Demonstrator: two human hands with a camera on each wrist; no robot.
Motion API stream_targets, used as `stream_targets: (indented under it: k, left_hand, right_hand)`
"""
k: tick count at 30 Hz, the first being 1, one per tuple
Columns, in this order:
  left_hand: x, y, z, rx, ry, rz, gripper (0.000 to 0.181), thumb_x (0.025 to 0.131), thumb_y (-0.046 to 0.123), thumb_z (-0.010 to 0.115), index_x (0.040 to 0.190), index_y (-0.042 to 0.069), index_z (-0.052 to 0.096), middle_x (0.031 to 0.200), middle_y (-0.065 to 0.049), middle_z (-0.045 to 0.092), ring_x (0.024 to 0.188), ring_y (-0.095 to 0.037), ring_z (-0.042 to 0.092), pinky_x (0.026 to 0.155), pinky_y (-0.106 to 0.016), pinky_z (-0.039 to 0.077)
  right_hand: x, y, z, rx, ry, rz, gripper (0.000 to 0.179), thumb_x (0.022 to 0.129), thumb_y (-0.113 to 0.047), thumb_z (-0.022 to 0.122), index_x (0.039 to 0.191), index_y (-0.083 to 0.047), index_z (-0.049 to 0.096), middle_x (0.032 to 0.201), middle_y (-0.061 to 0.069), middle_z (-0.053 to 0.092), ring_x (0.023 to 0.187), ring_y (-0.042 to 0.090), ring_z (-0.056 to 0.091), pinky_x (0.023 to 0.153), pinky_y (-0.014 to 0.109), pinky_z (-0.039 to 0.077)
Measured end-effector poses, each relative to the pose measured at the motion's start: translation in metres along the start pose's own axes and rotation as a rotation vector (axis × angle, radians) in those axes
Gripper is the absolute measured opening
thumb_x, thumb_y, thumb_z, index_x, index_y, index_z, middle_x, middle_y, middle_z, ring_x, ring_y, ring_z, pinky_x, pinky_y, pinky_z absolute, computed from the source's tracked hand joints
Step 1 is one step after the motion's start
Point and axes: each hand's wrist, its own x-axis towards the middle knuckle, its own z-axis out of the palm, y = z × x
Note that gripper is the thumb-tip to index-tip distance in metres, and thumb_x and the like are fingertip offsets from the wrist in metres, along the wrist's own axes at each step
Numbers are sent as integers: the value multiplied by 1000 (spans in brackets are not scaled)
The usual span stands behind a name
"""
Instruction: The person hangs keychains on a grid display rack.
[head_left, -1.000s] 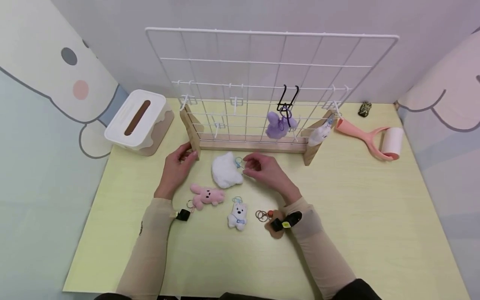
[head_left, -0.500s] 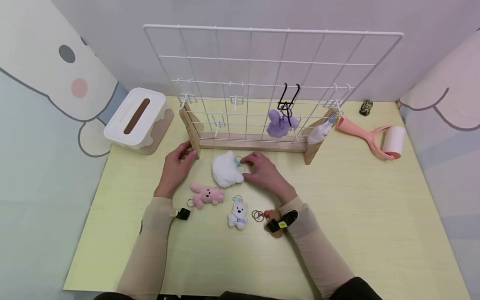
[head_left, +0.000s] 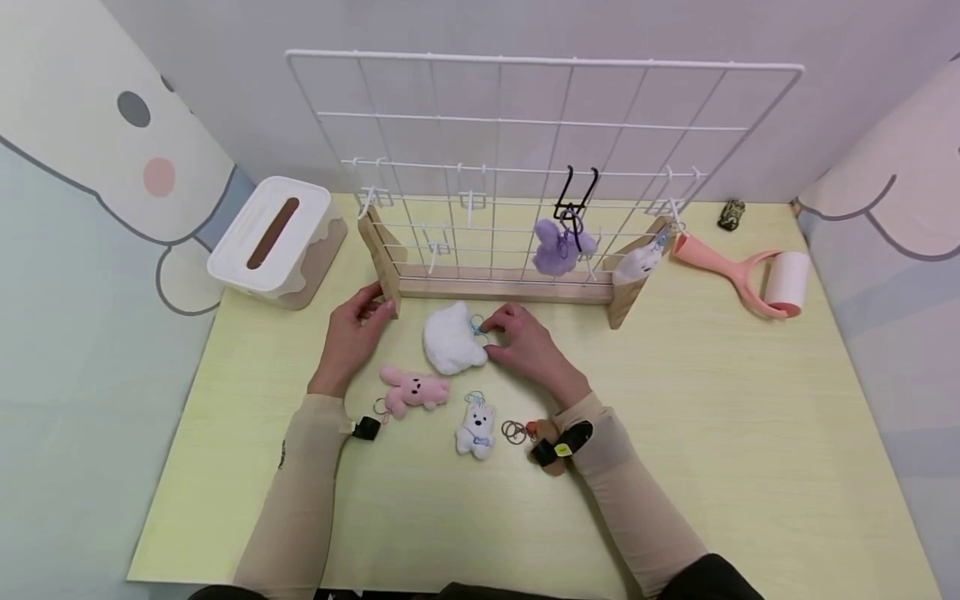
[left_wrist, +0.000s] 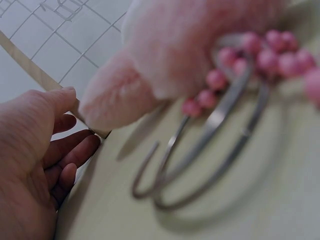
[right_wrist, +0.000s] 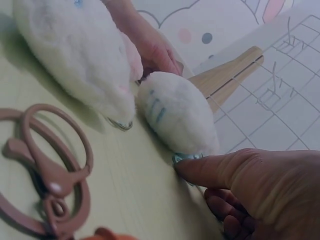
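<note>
In the head view, several plush keychains lie on the table before a white wire rack [head_left: 502, 125] on wooden feet. My left hand [head_left: 354, 333] holds the front end of the rack's left wooden foot [head_left: 386, 265], thumb at its near side. At the right edge of a white plush keychain [head_left: 452, 340], my right hand [head_left: 528, 343] pinches its light-blue clasp [right_wrist: 187, 157] between thumb and forefinger. Close by are a pink plush keychain [head_left: 415, 391] and a white bear keychain [head_left: 476, 429]. A brown keychain [head_left: 550, 432] lies partly hidden under the right wrist.
From a black hook hangs a purple plush keychain [head_left: 553, 250]; a white plush [head_left: 639, 262] hangs at the rack's right end. A tissue box [head_left: 279, 242] stands left. To the right lie a pink-handled lint roller [head_left: 738, 275] and a small camouflage-patterned object [head_left: 731, 216].
My right hand has shifted slightly left, its thumb and forefinger closing in on the white plush keychain's clasp. The left hand stays at the rack's foot.
</note>
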Motion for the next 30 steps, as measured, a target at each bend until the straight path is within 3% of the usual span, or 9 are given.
stream_targets:
  k: [7, 15, 21, 30]
  left_hand:
    - [0, 0, 0, 1, 2, 0, 47, 105, 34, 68, 146, 12, 65, 115, -14, 73, 92, -17, 61, 78, -22, 46]
    - [0, -1, 0, -7, 0, -9, 48, 105, 36, 68, 146, 13, 64, 118, -14, 73, 94, -19, 61, 79, -22, 46]
    - [0, 1, 0, 5, -4, -9, 48, 105, 36, 67, 146, 12, 64, 117, -14, 73, 94, -19, 61, 80, -22, 46]
    - [-1, 4, 0, 4, -1, -1, 47, 105, 34, 67, 146, 11, 64, 116, -15, 72, 93, -18, 60, 79, -22, 45]
  right_hand:
    - [1, 0, -2, 33, -18, 24, 26, 86, -10, 85, 105, -7, 69, 111, 9, 61, 106, 28, 59, 97, 45, 49]
    - [-2, 3, -8, 133, -65, 53, 17, 89, -13, 83, 93, -14, 66, 88, 0, 64, 82, 18, 59, 76, 34, 49]
    - [-6, 4, -19, 172, -155, 24, 14, 90, -16, 82, 89, -16, 68, 81, -3, 64, 77, 14, 57, 74, 31, 47]
    - [-13, -11, -38, 102, -225, -34, 15, 94, -20, 77, 86, -16, 65, 76, -6, 60, 71, 11, 54, 68, 30, 45]
